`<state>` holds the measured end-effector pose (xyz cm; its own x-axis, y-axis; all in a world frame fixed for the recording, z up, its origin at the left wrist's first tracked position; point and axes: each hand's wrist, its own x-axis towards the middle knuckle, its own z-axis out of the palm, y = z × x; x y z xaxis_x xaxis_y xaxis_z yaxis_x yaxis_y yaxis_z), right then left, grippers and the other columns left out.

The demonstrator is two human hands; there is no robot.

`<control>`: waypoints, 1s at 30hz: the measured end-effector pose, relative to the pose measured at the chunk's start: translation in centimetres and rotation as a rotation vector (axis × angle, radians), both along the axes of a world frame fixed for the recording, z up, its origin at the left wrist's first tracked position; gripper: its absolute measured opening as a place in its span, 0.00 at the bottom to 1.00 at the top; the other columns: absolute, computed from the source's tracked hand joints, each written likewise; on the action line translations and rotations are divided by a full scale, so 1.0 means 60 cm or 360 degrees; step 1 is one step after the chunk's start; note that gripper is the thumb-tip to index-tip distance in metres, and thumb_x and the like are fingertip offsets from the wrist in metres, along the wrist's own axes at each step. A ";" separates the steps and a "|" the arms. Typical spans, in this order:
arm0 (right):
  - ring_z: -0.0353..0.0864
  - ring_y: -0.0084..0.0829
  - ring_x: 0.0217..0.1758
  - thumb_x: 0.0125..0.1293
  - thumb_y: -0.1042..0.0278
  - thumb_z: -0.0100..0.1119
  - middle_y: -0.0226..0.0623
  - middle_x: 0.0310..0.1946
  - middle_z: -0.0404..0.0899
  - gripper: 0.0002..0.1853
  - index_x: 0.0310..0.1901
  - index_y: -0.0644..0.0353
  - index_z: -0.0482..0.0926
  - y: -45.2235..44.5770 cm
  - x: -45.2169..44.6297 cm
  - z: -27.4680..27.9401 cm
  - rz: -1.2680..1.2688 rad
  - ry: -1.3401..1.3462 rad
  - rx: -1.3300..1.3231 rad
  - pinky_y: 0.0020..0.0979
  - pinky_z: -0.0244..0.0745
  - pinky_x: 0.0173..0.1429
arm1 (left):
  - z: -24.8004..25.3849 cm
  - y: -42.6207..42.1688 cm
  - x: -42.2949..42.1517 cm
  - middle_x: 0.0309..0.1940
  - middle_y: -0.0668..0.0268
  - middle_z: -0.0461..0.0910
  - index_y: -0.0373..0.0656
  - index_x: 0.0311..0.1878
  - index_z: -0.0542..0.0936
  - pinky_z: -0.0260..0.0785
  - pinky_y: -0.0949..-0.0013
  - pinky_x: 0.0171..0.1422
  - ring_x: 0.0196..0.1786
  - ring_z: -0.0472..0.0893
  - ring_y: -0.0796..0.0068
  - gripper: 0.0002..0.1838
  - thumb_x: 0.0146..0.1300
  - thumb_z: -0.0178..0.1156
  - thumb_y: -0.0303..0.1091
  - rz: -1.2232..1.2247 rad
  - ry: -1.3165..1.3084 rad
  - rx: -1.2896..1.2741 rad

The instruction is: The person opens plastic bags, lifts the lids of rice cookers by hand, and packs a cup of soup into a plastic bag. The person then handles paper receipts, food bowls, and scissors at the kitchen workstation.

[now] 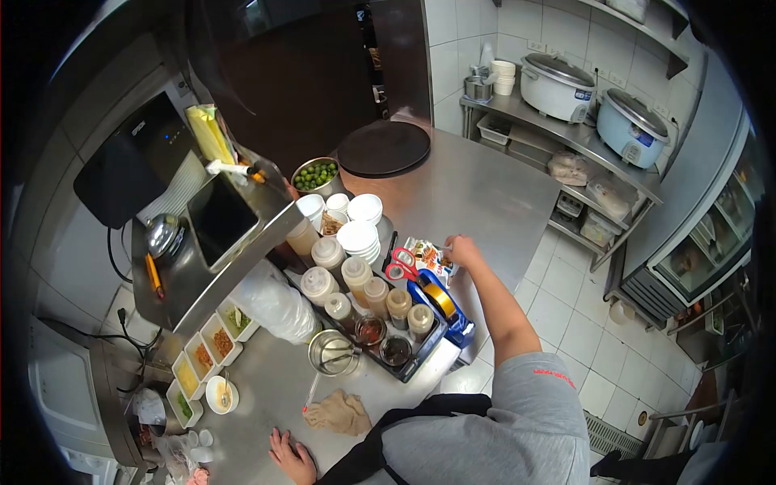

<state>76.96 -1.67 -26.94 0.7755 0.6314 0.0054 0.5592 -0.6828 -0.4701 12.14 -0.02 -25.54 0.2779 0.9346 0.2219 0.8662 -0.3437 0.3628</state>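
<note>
My right hand (462,250) is closed at the edge of a printed packet (432,263) on the steel counter; what its fingers grip is too small to make out. Beside the packet lie red-handled scissors (402,265) and a blue tape dispenser (444,307) with yellow tape. Flat on the counter, fingers spread, my left hand (292,457) holds nothing. Near it are a brown cloth (338,412) and a metal pot (333,353) with a utensil inside.
A black tray (416,368) holds squeeze bottles (357,276) and dark sauce jars. White food containers (217,338) line the left side under a raised steel shelf (234,279). Behind are a bowl of green limes (317,176) and a round black board (384,149).
</note>
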 end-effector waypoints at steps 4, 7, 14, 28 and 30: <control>0.77 0.41 0.51 0.50 0.50 0.64 0.41 0.45 0.79 0.14 0.34 0.49 0.85 0.009 -0.043 0.027 0.0444 0.0088 -0.0314 0.40 0.74 0.53 | -0.022 -0.004 0.014 0.67 0.64 0.62 0.47 0.57 0.69 0.37 0.45 0.71 0.71 0.56 0.59 0.22 0.57 0.50 0.34 0.0158 0.0018 0.0101; 0.80 0.39 0.45 0.49 0.50 0.65 0.42 0.38 0.81 0.14 0.31 0.50 0.85 0.014 -0.032 0.014 0.0488 0.0246 -0.0384 0.40 0.75 0.49 | -0.019 -0.001 0.015 0.67 0.64 0.62 0.48 0.58 0.69 0.39 0.46 0.71 0.71 0.57 0.59 0.22 0.58 0.49 0.34 0.0161 0.0087 0.0075; 0.74 0.29 0.18 0.50 0.59 0.68 0.37 0.14 0.76 0.16 0.17 0.62 0.78 0.029 0.038 -0.019 0.0108 0.0641 0.0602 0.35 0.68 0.27 | -0.040 0.009 0.000 0.67 0.63 0.62 0.47 0.58 0.69 0.39 0.46 0.70 0.70 0.57 0.57 0.22 0.58 0.47 0.33 0.0113 0.0121 0.0128; 0.62 0.47 0.63 0.46 0.65 0.67 0.41 0.62 0.62 0.36 0.61 0.41 0.67 0.033 0.053 0.044 0.0287 -0.0304 -0.0110 0.44 0.70 0.56 | -0.030 0.013 0.002 0.66 0.58 0.62 0.46 0.56 0.69 0.39 0.47 0.71 0.70 0.57 0.55 0.22 0.56 0.47 0.32 0.0074 0.0086 0.0087; 0.52 0.50 0.69 0.41 0.66 0.70 0.39 0.69 0.49 0.43 0.63 0.37 0.63 0.038 0.042 0.039 0.0412 -0.0370 -0.0390 0.51 0.66 0.60 | -0.028 0.010 0.005 0.66 0.58 0.62 0.46 0.56 0.69 0.40 0.47 0.70 0.70 0.58 0.54 0.22 0.56 0.47 0.31 0.0102 0.0103 0.0094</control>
